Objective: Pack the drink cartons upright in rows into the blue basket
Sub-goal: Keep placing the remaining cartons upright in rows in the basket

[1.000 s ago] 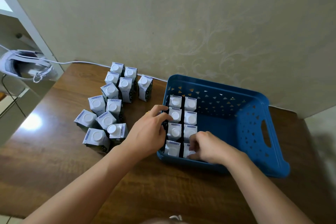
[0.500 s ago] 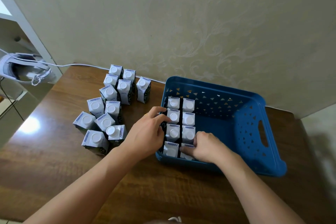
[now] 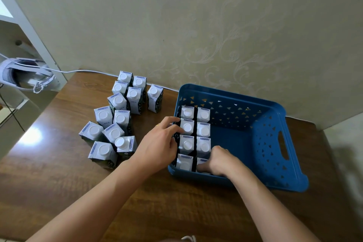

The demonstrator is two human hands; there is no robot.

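Observation:
The blue basket [image 3: 275, 116] stands on the brown table, right of centre. Two rows of white-capped drink cartons [image 3: 203, 129] stand upright along its left side. My right hand [image 3: 220, 161] is inside the basket at the near end, its fingers curled round the nearest carton [image 3: 200, 162] of the second row. My left hand [image 3: 159, 145] rests on the basket's left rim, fingertips touching the first-row cartons [image 3: 187, 127]. Several loose cartons [image 3: 117, 120] stand in a cluster on the table left of the basket.
A wall runs close behind the table. A white headset [image 3: 25, 74] with a cable lies at the far left, beside a white shelf unit. The right part of the basket floor is bare. Bare tabletop [image 3: 176, 202] lies in front of the basket.
My right hand has shifted slightly on the nearest second-row carton, settling it lower. My left hand stays at the basket's left rim. The camera view has shifted a little.

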